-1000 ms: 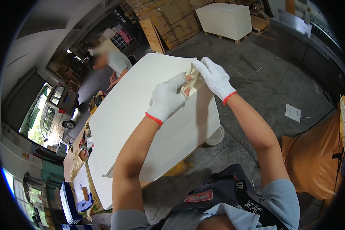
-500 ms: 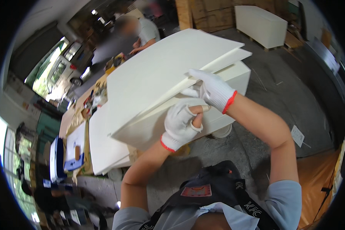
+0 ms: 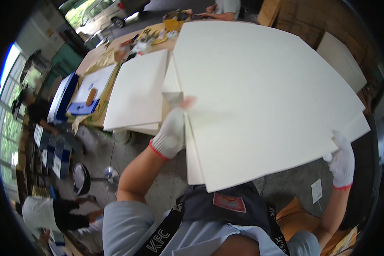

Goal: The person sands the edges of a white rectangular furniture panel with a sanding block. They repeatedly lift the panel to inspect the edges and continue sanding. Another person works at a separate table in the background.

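Observation:
A large white board (image 3: 264,94) fills the middle of the head view, tilted over the table's near side with its front corner close to my body. My left hand (image 3: 172,133), in a white glove with a red cuff, grips its left edge, its fingertips smeared by motion. Gripping the near right edge is my right hand (image 3: 342,158), gloved alike, fingers on top of the board. Further white sheet edges show below the board at the left and right; how they lie is partly hidden.
Left of the board, a stack of white boards (image 3: 136,89) lies on the wooden table, beside blue-and-white boxes (image 3: 83,91). Tools and bags clutter the far side. A round stool (image 3: 81,179) stands on the floor. Other people (image 3: 40,213) work at left and at the far end.
The large white board has swung round and come nearer, toward the right. My hands have moved apart, the left to its left edge, the right to its near right edge. The view has shifted.

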The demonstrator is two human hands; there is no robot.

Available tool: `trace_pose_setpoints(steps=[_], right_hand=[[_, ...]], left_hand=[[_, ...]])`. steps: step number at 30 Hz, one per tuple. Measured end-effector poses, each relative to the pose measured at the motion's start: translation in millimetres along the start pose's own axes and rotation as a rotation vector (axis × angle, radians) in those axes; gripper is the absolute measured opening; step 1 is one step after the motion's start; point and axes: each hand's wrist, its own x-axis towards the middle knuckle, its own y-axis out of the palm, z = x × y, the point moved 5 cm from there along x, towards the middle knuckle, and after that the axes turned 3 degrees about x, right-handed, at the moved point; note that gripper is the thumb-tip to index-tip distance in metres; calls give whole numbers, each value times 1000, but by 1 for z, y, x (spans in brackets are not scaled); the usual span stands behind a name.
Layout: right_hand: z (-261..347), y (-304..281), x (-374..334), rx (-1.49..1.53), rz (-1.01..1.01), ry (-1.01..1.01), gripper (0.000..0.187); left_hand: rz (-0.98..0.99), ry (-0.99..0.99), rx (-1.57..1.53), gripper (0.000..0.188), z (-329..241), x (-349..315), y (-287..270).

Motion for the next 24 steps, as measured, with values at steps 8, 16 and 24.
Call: trace_pose_setpoints(steps=[8,16,24], right_hand=[[15,34,32,52,162,-132,42],[-27,317,16,116,707,-314,38],[-233,481,-47,-78,845,3,47]], left_hand=[[-171,330,439,32,-25,-49,-51],[-152,874,-115,38,-70,-108,-151],[-481,1022,-61,30,-99,-72,-273]])
